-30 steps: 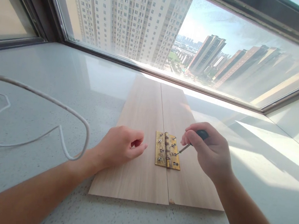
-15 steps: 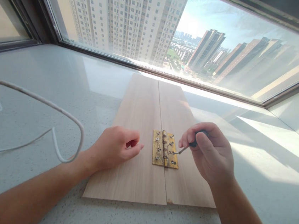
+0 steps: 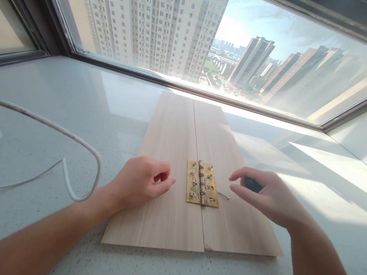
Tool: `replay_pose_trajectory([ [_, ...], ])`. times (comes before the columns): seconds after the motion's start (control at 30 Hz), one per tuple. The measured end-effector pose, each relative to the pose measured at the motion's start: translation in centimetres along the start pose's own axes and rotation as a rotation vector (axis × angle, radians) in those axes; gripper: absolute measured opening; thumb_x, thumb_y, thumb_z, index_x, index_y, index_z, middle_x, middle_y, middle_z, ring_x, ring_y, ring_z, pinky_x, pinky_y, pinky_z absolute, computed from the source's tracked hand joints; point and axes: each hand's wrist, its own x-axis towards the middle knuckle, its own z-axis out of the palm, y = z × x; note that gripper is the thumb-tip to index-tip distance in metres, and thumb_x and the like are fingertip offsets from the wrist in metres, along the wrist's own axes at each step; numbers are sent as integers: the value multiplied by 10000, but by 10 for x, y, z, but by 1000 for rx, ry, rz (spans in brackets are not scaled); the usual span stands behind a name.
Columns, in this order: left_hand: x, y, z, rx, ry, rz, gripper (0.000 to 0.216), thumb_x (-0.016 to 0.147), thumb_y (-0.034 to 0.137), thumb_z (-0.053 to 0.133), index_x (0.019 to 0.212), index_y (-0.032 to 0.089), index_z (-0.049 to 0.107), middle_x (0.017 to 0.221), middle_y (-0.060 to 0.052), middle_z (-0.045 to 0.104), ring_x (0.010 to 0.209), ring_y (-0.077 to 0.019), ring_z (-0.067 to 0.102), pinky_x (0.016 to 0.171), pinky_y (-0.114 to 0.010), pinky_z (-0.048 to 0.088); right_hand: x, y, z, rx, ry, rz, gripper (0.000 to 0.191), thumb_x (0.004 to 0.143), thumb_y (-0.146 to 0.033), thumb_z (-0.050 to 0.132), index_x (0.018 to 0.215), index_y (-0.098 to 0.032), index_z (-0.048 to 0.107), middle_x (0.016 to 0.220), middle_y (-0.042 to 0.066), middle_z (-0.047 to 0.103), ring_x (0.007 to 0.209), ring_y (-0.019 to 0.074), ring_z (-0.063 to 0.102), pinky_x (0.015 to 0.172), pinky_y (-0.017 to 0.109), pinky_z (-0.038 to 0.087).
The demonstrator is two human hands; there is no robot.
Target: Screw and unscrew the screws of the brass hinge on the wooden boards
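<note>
Two light wooden boards [image 3: 176, 145] lie side by side on a pale stone sill, joined by a brass hinge [image 3: 201, 189] with several screws. My left hand [image 3: 141, 183] rests on the left board just left of the hinge, fingers curled into a loose fist with nothing visible in it. My right hand [image 3: 267, 196] hovers over the right board with fingers and thumb stretched apart. A small screwdriver [image 3: 226, 196] with a dark handle lies between them, its thin tip pointing at the hinge's right leaf.
A white cable [image 3: 56, 128] loops across the sill [image 3: 76, 95] on the left, part of it raised close to the camera. A wide window with a dark frame [image 3: 176, 84] runs along the far edge. A side wall rises at the right.
My right hand has spread its fingers and drawn back to the right. The screwdriver tip has left the hinge screw and dropped low near the board. The left hand has stayed put.
</note>
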Motion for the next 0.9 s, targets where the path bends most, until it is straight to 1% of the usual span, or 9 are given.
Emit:
replay_pose_trajectory([
  [0.03,0,0,0,2,-1,3,300,820,388,493,619,165,493,526,42,487,506,-75,392,517,-227,236,-1,6,-2,-76,-130,35,222,766,-433,610,860,-235,643,607,-22,497,541,114,424,514,275,342],
  [0.07,0,0,0,4,-2,7,300,821,386,492,619,164,493,528,40,491,505,-76,393,516,-226,236,-2,11,-3,-123,-207,58,241,763,-442,607,893,-242,644,615,-22,502,545,117,430,519,277,349],
  [0.1,0,0,0,7,-2,12,300,823,385,491,621,164,494,531,39,495,506,-76,395,516,-226,236,-2,14,-2,-151,-232,71,243,769,-443,596,903,-247,644,624,-21,509,548,119,433,522,278,354],
  [0.23,-1,-2,0,14,-7,19,309,832,394,484,624,166,496,529,41,494,504,-77,400,518,-225,245,1,18,6,-160,-202,37,196,807,-411,545,799,-241,643,645,-6,553,589,139,476,550,292,383],
  [0.37,0,-2,1,11,-14,24,315,835,395,484,620,164,494,526,42,492,503,-76,404,518,-225,249,3,14,6,-114,-160,-22,231,823,-415,539,739,-223,635,726,15,633,674,163,547,614,311,417],
  [0.5,0,-1,1,17,-20,19,313,835,392,483,620,164,492,532,41,496,509,-76,403,521,-225,247,1,10,3,-18,-28,-47,289,829,-471,533,758,-212,640,671,18,620,605,147,522,566,300,396],
  [0.57,0,-1,1,25,-22,17,316,835,395,482,619,164,493,533,42,498,510,-75,401,521,-226,244,1,8,5,57,2,-52,303,834,-478,524,763,-206,640,640,15,608,568,135,505,535,288,385],
  [0.67,0,-1,1,35,-20,19,324,836,400,482,613,165,492,532,43,498,511,-75,398,522,-225,243,3,4,11,97,-5,-77,300,842,-462,520,753,-201,635,661,16,623,596,134,521,563,285,392],
  [0.9,-1,-3,3,43,-7,44,327,836,393,486,607,159,493,532,36,505,503,-75,398,516,-226,241,8,-1,22,51,-81,-81,339,858,-474,482,719,-190,606,677,13,619,646,143,523,626,301,402],
])
